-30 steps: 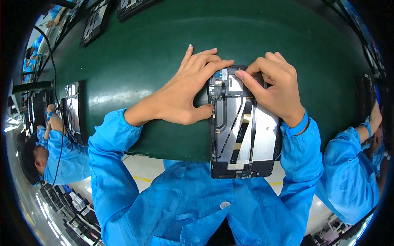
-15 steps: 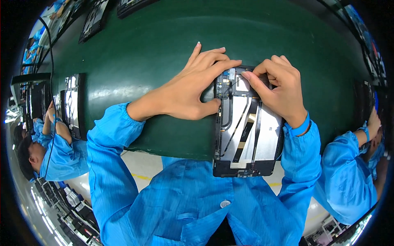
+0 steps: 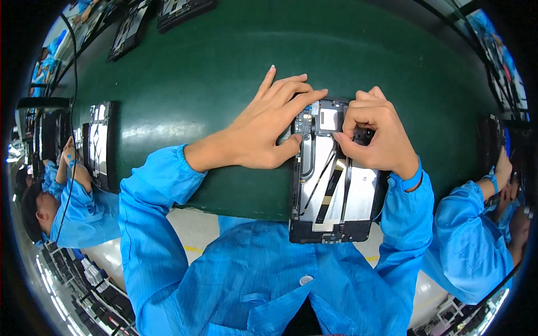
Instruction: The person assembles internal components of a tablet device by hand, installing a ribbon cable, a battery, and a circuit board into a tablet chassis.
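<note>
An opened tablet [image 3: 361,193] lies on the green table in front of me, its inside facing up. Silver plates, dark ribbon cables, a small circuit board and a white square show in it. My left hand [image 3: 263,126] is open with fingers spread; its index fingertip touches the tablet's top edge and its thumb rests at the left side. Over the upper right part of the tablet, my right hand [image 3: 378,131] is closed in a pinch, thumb toward the cables. Whatever may be between those fingers is hidden.
On the green table mat [image 3: 235,45], another opened tablet [image 3: 100,145] lies at the left and two more devices [image 3: 130,28] at the far left. A black cable [image 3: 73,73] hangs on the left. Co-workers in blue sit at left [image 3: 84,215] and right [image 3: 465,241].
My right hand has moved down along the tablet, from its top edge toward the middle, uncovering the white square. My left hand stays at the upper left corner.
</note>
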Action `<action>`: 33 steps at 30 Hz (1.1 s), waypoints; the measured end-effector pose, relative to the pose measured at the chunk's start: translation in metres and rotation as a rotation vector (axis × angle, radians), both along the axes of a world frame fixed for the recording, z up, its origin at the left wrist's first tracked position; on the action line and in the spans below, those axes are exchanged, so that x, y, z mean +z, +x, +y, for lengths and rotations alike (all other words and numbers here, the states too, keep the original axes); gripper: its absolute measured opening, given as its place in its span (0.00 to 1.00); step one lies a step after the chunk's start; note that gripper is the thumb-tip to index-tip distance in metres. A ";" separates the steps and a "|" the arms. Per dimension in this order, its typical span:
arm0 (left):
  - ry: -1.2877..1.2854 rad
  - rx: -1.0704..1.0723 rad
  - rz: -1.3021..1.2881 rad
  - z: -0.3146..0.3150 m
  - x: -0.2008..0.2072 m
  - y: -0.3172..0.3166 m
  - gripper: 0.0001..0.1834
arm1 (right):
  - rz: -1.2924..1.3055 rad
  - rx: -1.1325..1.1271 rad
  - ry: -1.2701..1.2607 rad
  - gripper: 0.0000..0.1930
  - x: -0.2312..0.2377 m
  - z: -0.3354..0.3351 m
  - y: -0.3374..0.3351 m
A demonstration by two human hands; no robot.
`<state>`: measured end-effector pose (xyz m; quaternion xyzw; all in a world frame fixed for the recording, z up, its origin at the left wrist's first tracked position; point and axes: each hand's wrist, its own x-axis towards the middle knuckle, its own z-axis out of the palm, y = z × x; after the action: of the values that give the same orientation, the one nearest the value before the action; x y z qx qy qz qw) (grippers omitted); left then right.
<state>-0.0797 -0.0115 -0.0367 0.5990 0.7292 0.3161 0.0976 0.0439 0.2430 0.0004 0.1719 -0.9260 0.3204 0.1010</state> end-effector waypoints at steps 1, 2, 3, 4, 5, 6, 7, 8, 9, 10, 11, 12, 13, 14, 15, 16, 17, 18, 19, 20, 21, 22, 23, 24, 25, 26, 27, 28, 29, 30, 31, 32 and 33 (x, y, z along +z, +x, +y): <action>0.019 0.000 0.002 0.000 -0.001 0.000 0.49 | -0.050 0.028 -0.007 0.09 0.003 0.001 0.001; 0.038 0.001 0.004 0.000 -0.002 0.001 0.48 | -0.101 0.056 -0.013 0.09 0.005 0.002 0.002; 0.042 0.004 0.005 0.000 -0.003 0.000 0.48 | -0.100 0.058 -0.008 0.09 0.006 0.002 0.002; 0.042 0.011 0.003 0.001 -0.004 0.000 0.48 | -0.117 0.061 -0.013 0.10 0.006 0.002 0.002; 0.042 0.019 0.000 0.000 -0.005 0.000 0.48 | -0.135 0.064 -0.018 0.11 0.006 0.001 0.001; 0.040 0.016 0.008 0.002 -0.003 0.000 0.48 | -0.126 0.061 -0.020 0.11 0.006 0.002 0.002; 0.040 0.019 0.017 0.003 -0.001 0.001 0.48 | -0.128 -0.010 -0.045 0.11 0.005 0.002 0.003; 0.040 0.021 0.026 0.004 0.000 0.002 0.48 | -0.130 -0.082 -0.071 0.12 0.004 0.002 0.004; 0.043 0.021 0.026 0.003 -0.001 0.001 0.48 | -0.130 -0.082 -0.068 0.12 0.003 0.001 0.002; 0.081 0.038 0.028 0.002 -0.001 0.001 0.47 | -0.141 -0.107 -0.106 0.13 0.001 -0.001 0.001; 0.119 0.054 0.032 0.001 -0.001 0.001 0.46 | -0.151 -0.132 -0.145 0.13 0.000 -0.002 0.000; 0.122 0.054 0.032 0.002 -0.002 0.002 0.46 | -0.151 -0.132 -0.143 0.13 -0.002 -0.003 -0.001; 0.233 0.032 0.044 0.003 -0.002 0.003 0.43 | -0.160 -0.162 -0.216 0.13 -0.004 -0.004 -0.001; 0.345 0.010 0.058 0.005 -0.002 0.003 0.39 | -0.168 -0.193 -0.290 0.13 -0.004 -0.004 -0.002; 0.344 0.009 0.057 0.004 -0.002 0.004 0.39 | -0.168 -0.194 -0.291 0.13 -0.004 -0.003 -0.001; 0.355 -0.034 0.125 0.003 -0.002 0.004 0.32 | -0.161 -0.163 -0.226 0.13 -0.002 -0.002 -0.001; 0.366 -0.077 0.194 0.002 -0.001 0.004 0.26 | -0.152 -0.133 -0.162 0.13 -0.001 -0.001 -0.001; 0.422 -0.062 0.238 0.005 -0.001 0.006 0.19 | -0.151 -0.137 -0.162 0.13 -0.002 -0.001 0.000; 0.423 -0.066 0.238 0.005 -0.002 0.005 0.19 | -0.134 -0.122 -0.146 0.13 -0.003 -0.002 0.000; 0.454 -0.073 0.284 0.004 -0.004 0.004 0.19 | -0.116 -0.107 -0.130 0.13 -0.004 -0.002 0.001; 0.485 -0.078 0.331 0.004 -0.004 0.003 0.19 | -0.112 -0.109 -0.130 0.13 -0.004 -0.002 0.002; 0.486 -0.081 0.334 0.005 -0.004 0.003 0.19 | -0.120 -0.117 -0.135 0.13 -0.005 -0.001 0.002; 0.485 -0.085 0.348 0.006 -0.004 0.004 0.19 | -0.127 -0.124 -0.140 0.13 -0.004 -0.001 0.003; 0.482 -0.087 0.361 0.007 -0.004 0.006 0.19 | -0.125 -0.124 -0.141 0.13 -0.004 0.000 0.003; 0.481 -0.088 0.362 0.008 -0.005 0.006 0.19 | -0.136 -0.096 -0.133 0.13 -0.003 0.001 0.004; 0.449 -0.069 0.387 0.009 -0.006 0.006 0.21 | -0.146 -0.068 -0.124 0.13 -0.001 0.001 0.004; 0.415 -0.049 0.411 0.010 -0.007 0.007 0.22 | -0.145 -0.068 -0.127 0.13 0.000 0.002 0.004; 0.412 -0.050 0.411 0.010 -0.008 0.007 0.22 | -0.161 -0.056 -0.107 0.13 0.001 0.002 0.005; 0.401 -0.031 0.399 0.010 -0.008 0.008 0.21 | -0.176 -0.043 -0.088 0.13 0.001 0.002 0.005; 0.391 -0.014 0.387 0.011 -0.007 0.008 0.20 | -0.175 -0.044 -0.090 0.13 0.002 0.003 0.005; 0.389 -0.016 0.387 0.012 -0.008 0.008 0.20 | -0.197 -0.032 -0.083 0.13 0.003 0.004 0.005; 0.390 -0.026 0.323 0.012 -0.009 0.008 0.19 | -0.218 -0.019 -0.077 0.14 0.003 0.005 0.006; 0.391 -0.037 0.259 0.014 -0.009 0.008 0.18 | -0.216 -0.021 -0.079 0.14 0.003 0.005 0.006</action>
<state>-0.0720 0.0022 -0.0455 0.6556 0.6494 0.3697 -0.1088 0.0496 0.2483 0.0035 0.1226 -0.9200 0.3721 0.0105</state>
